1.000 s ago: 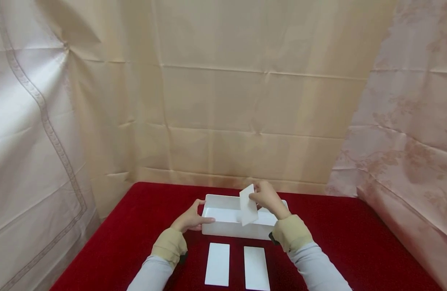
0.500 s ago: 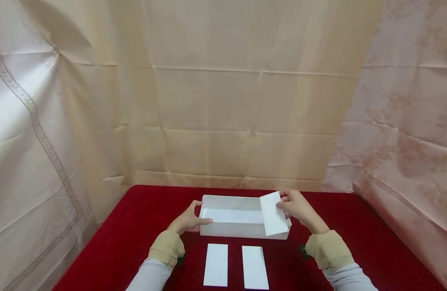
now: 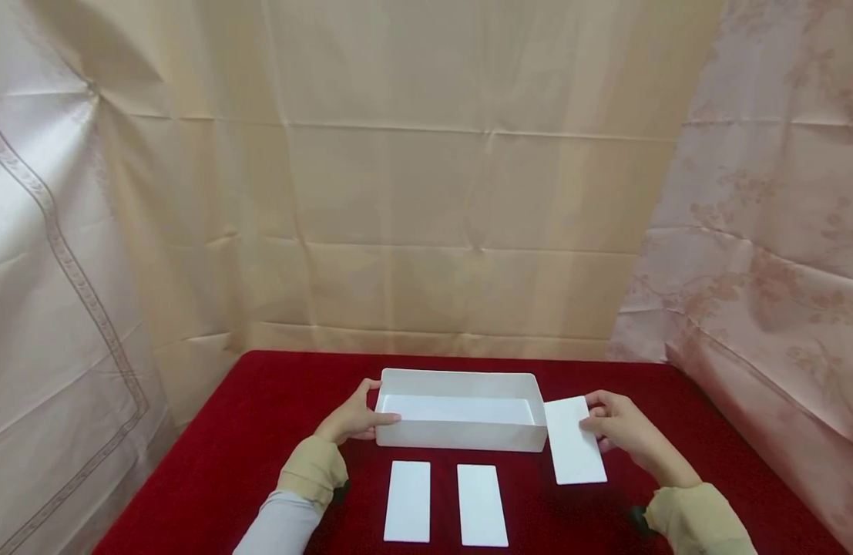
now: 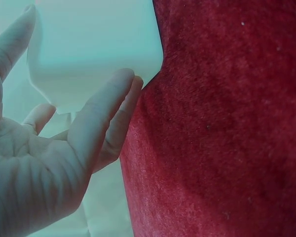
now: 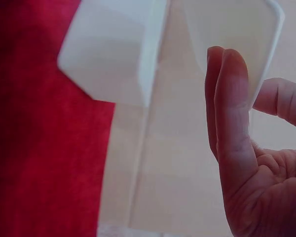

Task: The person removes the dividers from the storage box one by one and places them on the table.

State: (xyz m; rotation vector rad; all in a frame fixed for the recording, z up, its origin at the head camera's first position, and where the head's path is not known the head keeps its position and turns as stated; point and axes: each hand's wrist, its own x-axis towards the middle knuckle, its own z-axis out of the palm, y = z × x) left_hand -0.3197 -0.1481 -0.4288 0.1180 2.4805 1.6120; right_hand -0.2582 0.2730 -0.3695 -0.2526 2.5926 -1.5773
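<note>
A long white open-topped box (image 3: 461, 436) sits on the red cloth. My left hand (image 3: 353, 416) grips its left end, the thumb over the near side. The left wrist view shows the fingers along the end wall of the box (image 4: 93, 39). To the right of the box, my right hand (image 3: 627, 432) pinches a white rectangular panel (image 3: 575, 445) by its upper right edge, thumb on the near face. This panel (image 5: 229, 29) hangs tilted between thumb and fingers in the right wrist view, apart from the box end (image 5: 106, 59).
Two more white panels, a left one (image 3: 408, 501) and a right one (image 3: 483, 505), lie flat side by side in front of the box. Red cloth (image 3: 280, 393) covers the table. Pale curtains (image 3: 426, 231) hang behind and at both sides.
My right hand has carried the panel from above the inside of the box out past its right end, lower and nearer. My left hand keeps its grip on the box.
</note>
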